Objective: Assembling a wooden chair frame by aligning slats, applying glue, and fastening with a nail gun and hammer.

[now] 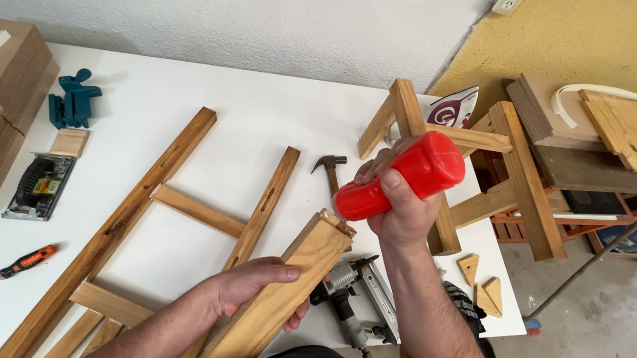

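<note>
My right hand [399,202] grips a red plastic bottle [404,175], tipped sideways with its tip against the upper end of a short wooden block [280,303]. My left hand [254,282] holds that block from above at its middle, tilted up toward the bottle. Both are held over the front edge of a white table [171,107].
A ladder-like wooden frame [143,219] lies on the table. A nail gun [357,296] sits under the block, a hammer [331,170] behind it. A wooden stool frame [482,179], small wood triangles [480,284], an orange screwdriver [19,266], a teal clamp [71,101] and a sander [37,186] are around.
</note>
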